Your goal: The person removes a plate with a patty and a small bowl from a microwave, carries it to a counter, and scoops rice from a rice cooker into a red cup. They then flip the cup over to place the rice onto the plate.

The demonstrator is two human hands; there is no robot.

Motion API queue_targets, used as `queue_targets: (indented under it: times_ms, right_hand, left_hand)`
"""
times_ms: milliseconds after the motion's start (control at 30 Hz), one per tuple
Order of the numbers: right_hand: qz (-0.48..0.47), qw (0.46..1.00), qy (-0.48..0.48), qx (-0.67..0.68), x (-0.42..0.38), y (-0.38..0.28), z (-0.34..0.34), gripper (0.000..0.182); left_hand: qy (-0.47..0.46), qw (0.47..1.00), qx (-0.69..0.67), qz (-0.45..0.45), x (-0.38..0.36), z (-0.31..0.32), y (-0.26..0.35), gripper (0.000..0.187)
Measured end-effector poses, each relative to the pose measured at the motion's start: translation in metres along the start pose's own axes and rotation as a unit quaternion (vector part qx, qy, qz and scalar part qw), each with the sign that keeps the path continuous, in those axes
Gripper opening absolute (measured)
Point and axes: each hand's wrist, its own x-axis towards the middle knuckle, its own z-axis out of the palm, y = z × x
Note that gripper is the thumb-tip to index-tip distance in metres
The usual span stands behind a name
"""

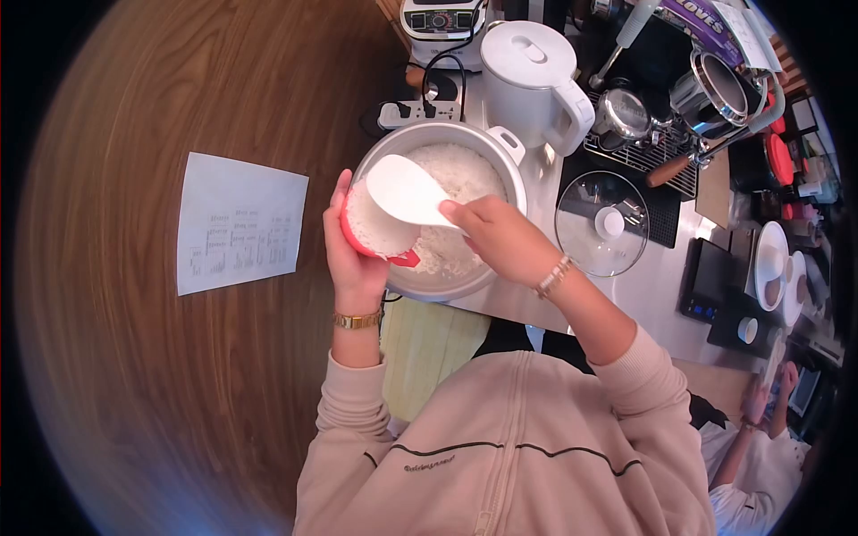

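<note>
My left hand (356, 266) is wrapped round a small red rice mold (405, 259) heaped with white rice. It is held over the near left rim of a big grey pot (516, 183). Cooked rice (458, 165) covers the bottom of the pot. With my right hand (502, 234) I grip a white rice paddle (407, 190) by its handle. The paddle's broad blade lies over the mold and overlaps the rice in it; the underside of the blade is hidden.
A white kettle (529, 62) and a power strip (417, 113) stand behind the pot. To the right are a glass lid (608, 223), a black scale (708, 277) and metal cookware. A printed sheet (243, 228) lies left. Another person's hands (760, 402) show at lower right.
</note>
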Motion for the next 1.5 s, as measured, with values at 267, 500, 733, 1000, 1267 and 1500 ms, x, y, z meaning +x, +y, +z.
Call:
queue_targets:
  times_ms: [267, 500, 733, 1000, 1267, 1500]
  right_hand:
    - [0.028, 0.997, -0.042, 0.056, 0.017, 0.007, 0.032, 0.059]
    - [-0.069, 0.990, 0.045, -0.112, 0.001, 0.022, 0.027, 0.061]
    - [-0.091, 0.940, 0.191, -0.269, -0.033, -0.018, 0.013, 0.043]
    - [-0.122, 0.881, 0.290, -0.352, -0.018, 0.008, 0.024, 0.040]
    - [-0.090, 0.916, 0.256, -0.295, -0.019, 0.010, -0.004, 0.044]
    - [-0.023, 0.977, 0.110, -0.180, -0.012, 0.012, 0.021, 0.050]
  left_hand:
    - [0.007, 0.996, 0.066, 0.058, 0.003, 0.008, 0.007, 0.042]
    - [0.041, 0.996, 0.065, 0.034, 0.007, -0.002, 0.000, 0.041]
    - [-0.002, 1.000, -0.014, -0.016, 0.012, -0.004, 0.002, 0.041]
    - [-0.001, 0.994, -0.094, -0.047, 0.013, -0.006, 0.007, 0.042]
    - [-0.005, 0.994, -0.099, -0.053, 0.011, -0.009, 0.008, 0.043]
    - [-0.052, 0.991, -0.105, -0.057, 0.007, 0.000, 0.003, 0.045]
